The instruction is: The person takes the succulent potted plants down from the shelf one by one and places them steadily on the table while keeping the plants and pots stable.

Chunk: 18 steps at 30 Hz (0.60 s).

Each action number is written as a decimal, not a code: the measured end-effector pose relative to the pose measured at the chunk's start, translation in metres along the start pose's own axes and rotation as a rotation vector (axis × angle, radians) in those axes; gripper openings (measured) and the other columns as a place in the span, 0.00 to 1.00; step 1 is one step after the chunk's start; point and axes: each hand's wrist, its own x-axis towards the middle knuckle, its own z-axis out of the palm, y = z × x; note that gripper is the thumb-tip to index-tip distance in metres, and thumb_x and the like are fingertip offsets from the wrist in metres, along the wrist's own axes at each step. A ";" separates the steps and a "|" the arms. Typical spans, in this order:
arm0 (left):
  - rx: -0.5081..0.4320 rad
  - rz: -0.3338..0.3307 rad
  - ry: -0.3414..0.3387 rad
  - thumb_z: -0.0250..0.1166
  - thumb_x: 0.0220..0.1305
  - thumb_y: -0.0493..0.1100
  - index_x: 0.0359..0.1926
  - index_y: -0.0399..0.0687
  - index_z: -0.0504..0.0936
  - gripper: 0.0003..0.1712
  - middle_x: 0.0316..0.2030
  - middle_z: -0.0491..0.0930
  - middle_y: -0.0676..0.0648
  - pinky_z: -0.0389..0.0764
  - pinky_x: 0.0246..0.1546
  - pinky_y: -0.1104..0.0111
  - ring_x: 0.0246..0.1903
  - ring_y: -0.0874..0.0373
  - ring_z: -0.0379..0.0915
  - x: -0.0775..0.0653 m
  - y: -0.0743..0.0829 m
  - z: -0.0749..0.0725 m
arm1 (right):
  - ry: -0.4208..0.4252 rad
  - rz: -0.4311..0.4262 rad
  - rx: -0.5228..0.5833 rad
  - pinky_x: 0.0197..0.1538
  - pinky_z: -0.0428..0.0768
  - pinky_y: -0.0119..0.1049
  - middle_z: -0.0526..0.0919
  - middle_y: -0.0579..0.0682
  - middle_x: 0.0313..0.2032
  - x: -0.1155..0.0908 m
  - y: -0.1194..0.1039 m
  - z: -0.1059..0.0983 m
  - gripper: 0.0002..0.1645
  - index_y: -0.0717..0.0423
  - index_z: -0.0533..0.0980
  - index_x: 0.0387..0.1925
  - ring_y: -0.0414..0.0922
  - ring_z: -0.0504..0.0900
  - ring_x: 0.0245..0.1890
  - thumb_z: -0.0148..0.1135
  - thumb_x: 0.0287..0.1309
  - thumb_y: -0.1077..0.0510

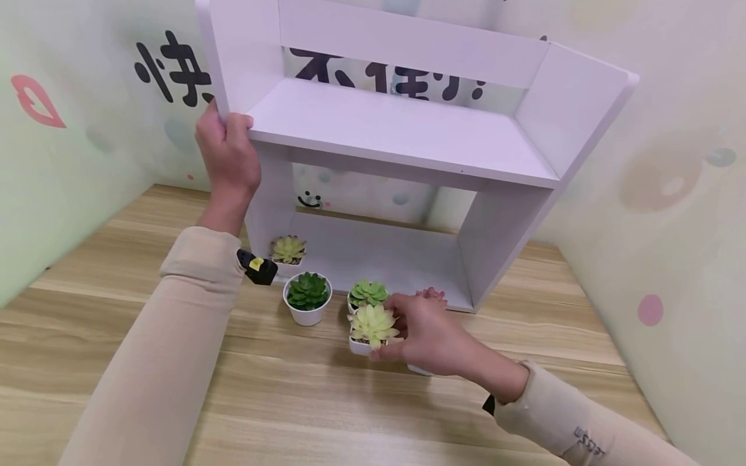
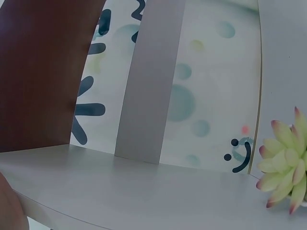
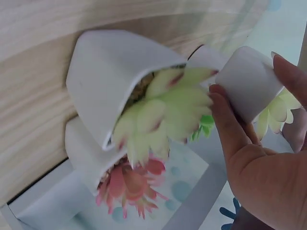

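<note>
My left hand [image 1: 230, 155] grips the left upright of a white two-tier shelf [image 1: 396, 126] at the middle board. My right hand [image 1: 434, 336] pinches a small white pot [image 3: 249, 84] between thumb and fingers, with a pale yellow-green succulent [image 1: 373, 323] in it. That pot is lifted in front of a light green succulent [image 1: 368, 291]. Under and behind the right hand are a pink succulent [image 3: 127, 187] and another pale succulent [image 3: 165, 108] in white pots, both mostly hidden from the head view. A dark green succulent [image 1: 307, 292] stands left of the held pot.
One yellow-green succulent [image 1: 288, 249] sits at the left end of the shelf's bottom board [image 1: 384, 255]. The shelf stands on a wood-grain table [image 1: 280, 401], against a wall [image 1: 105, 129] with dark lettering. A second wall [image 1: 670, 194] rises on the right.
</note>
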 end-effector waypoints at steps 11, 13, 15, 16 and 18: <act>-0.006 0.012 -0.004 0.43 0.60 0.38 0.48 0.33 0.80 0.23 0.52 0.85 0.43 0.70 0.52 0.74 0.49 0.65 0.75 -0.001 0.001 0.000 | -0.014 0.032 0.030 0.41 0.80 0.33 0.86 0.48 0.36 0.001 0.002 0.018 0.33 0.63 0.78 0.49 0.39 0.82 0.37 0.82 0.41 0.54; -0.013 0.014 -0.002 0.43 0.60 0.38 0.48 0.33 0.80 0.23 0.52 0.84 0.42 0.70 0.52 0.74 0.49 0.65 0.75 -0.001 0.001 -0.001 | -0.008 0.032 0.011 0.39 0.80 0.32 0.85 0.49 0.36 0.001 0.001 0.022 0.34 0.65 0.78 0.49 0.39 0.81 0.35 0.82 0.40 0.56; -0.015 0.013 -0.003 0.43 0.60 0.38 0.49 0.34 0.80 0.23 0.52 0.85 0.43 0.70 0.52 0.74 0.49 0.65 0.76 -0.001 0.000 -0.001 | -0.004 0.038 -0.010 0.38 0.80 0.33 0.85 0.49 0.35 0.001 0.000 0.025 0.33 0.65 0.78 0.49 0.39 0.81 0.34 0.82 0.40 0.57; -0.014 0.013 -0.005 0.43 0.60 0.38 0.49 0.34 0.80 0.24 0.52 0.85 0.43 0.71 0.53 0.74 0.49 0.65 0.76 -0.001 0.000 -0.001 | -0.003 0.044 -0.020 0.38 0.80 0.33 0.85 0.50 0.35 0.002 -0.001 0.026 0.33 0.65 0.78 0.48 0.40 0.80 0.34 0.82 0.40 0.57; -0.010 0.012 -0.008 0.43 0.61 0.39 0.51 0.34 0.80 0.25 0.53 0.84 0.43 0.71 0.53 0.74 0.51 0.64 0.76 -0.001 0.000 -0.001 | -0.004 0.050 -0.047 0.38 0.80 0.35 0.85 0.50 0.36 0.003 -0.002 0.028 0.33 0.66 0.78 0.48 0.40 0.81 0.34 0.81 0.39 0.57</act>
